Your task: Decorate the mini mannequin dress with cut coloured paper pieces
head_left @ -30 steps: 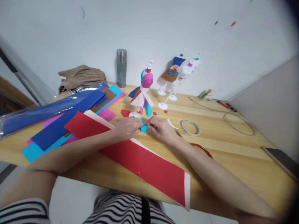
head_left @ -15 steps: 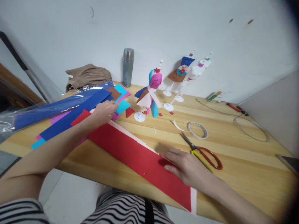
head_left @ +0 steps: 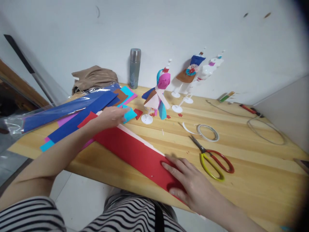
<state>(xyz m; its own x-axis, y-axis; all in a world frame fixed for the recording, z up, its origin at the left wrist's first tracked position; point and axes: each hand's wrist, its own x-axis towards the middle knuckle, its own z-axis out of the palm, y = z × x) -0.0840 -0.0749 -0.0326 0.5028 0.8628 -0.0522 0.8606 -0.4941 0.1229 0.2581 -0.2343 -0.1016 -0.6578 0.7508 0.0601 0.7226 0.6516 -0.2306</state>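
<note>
A long red sheet lies slantwise along the front edge of the table, with a pale pink strip showing along its upper side. My right hand rests on the sheet's lower right part, fingers apart. Over the sheet's upper left end, my left hand has its fingers together at a small cyan piece; its fingertips are blurred. Blue, brown and purple sheets lie beside and under that arm, among them a dark blue strip. Right of my right hand are scissors with spread handles.
Small dressed mannequins on white stands, one colourful and one in blue and brown, stand toward the wall. Also here are a metal flask, brown cloth, a tape roll and a looped cable.
My right hand has shifted down along the red sheet, and its fingers are more spread. My left hand is now at the small cyan piece, which has tilted. The whole view has shifted slightly.
</note>
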